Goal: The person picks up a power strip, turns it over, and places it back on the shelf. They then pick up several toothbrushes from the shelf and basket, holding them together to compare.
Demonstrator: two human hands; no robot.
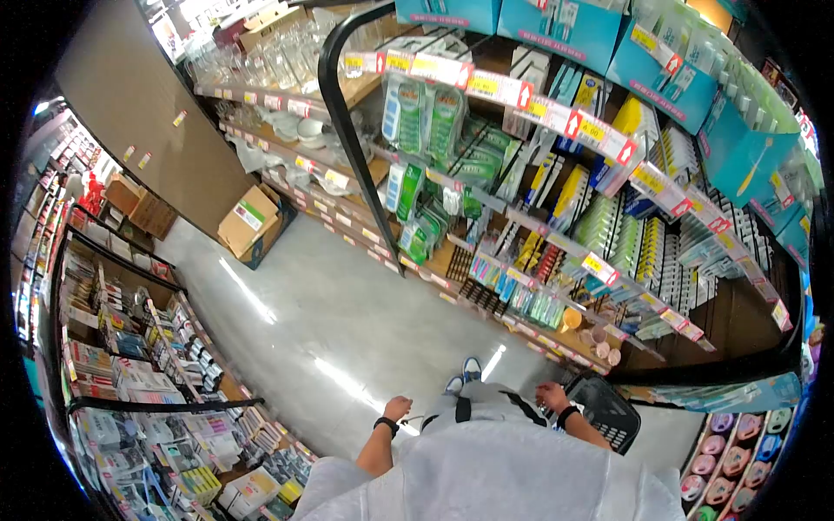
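Head view shows your right hand (550, 396) closed on the rim of the black shopping basket (608, 412), which hangs low beside the toothbrush shelves (556, 217), while your left hand (398, 408), across your body from that basket, curls loosely, holding nothing I can make out.

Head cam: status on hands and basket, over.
Left hand loosely closed, holds nothing visible. Right hand at the rim of the black basket; grip unclear. Cardboard box on aisle floor ahead, by the shelf.
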